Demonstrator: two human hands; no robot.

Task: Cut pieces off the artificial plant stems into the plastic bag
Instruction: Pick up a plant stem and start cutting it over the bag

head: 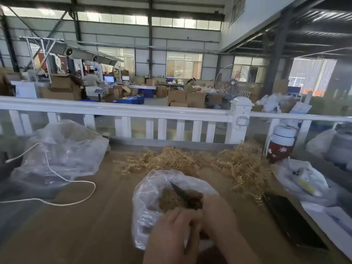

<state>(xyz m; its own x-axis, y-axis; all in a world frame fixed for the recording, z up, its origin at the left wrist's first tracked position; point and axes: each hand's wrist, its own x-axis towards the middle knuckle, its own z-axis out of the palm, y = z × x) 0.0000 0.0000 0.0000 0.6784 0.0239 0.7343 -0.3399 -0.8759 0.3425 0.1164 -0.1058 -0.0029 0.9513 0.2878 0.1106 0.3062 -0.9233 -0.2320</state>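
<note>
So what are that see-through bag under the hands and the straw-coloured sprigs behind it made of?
The see-through bag looks like thin, glossy plastic film: it crinkles and catches white glints. The straw-coloured sprigs are probably moulded plastic with a dull golden-tan finish; their wiry, even fronds suggest it, though blur leaves this open.

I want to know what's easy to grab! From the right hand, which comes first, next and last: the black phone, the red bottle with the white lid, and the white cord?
From the right hand, in the head view:
1. Black phone, just to its right on the table.
2. Red bottle, far right, by the white fence.
3. White cord, over on the left.
The last two are nearly level, so that order is unsure.
</note>
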